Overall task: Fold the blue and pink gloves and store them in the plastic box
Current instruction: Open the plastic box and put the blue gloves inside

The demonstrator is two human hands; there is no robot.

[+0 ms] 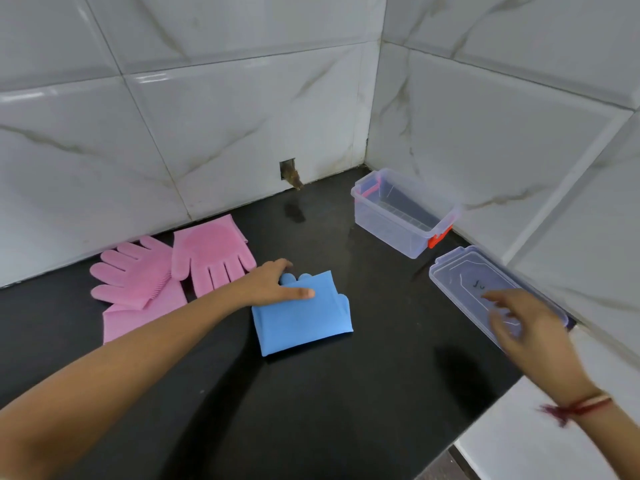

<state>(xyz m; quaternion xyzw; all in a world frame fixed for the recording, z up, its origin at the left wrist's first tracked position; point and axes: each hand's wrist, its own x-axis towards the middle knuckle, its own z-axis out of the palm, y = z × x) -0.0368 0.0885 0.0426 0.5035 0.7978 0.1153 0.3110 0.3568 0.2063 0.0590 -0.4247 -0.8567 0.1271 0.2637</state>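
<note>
The blue gloves (304, 320) lie folded into a square stack in the middle of the black counter. My left hand (277, 284) rests on the stack's far left corner, thumb flat on top and fingers curled over its edge. Two pink gloves (207, 252) lie unfolded and spread flat at the left, by the wall, one partly over the other. The clear plastic box (398, 216) stands open and empty at the back right, an orange latch on its near end. My right hand (519, 323) hovers blurred with fingers apart over the box's lid (460, 275).
White marble-look tiled walls (207, 116) close the counter at the back and right, forming a corner behind the box. A small hole in the wall (289, 171) sits near the counter line. A white ledge (519, 445) borders the black counter (346, 393) at the front right.
</note>
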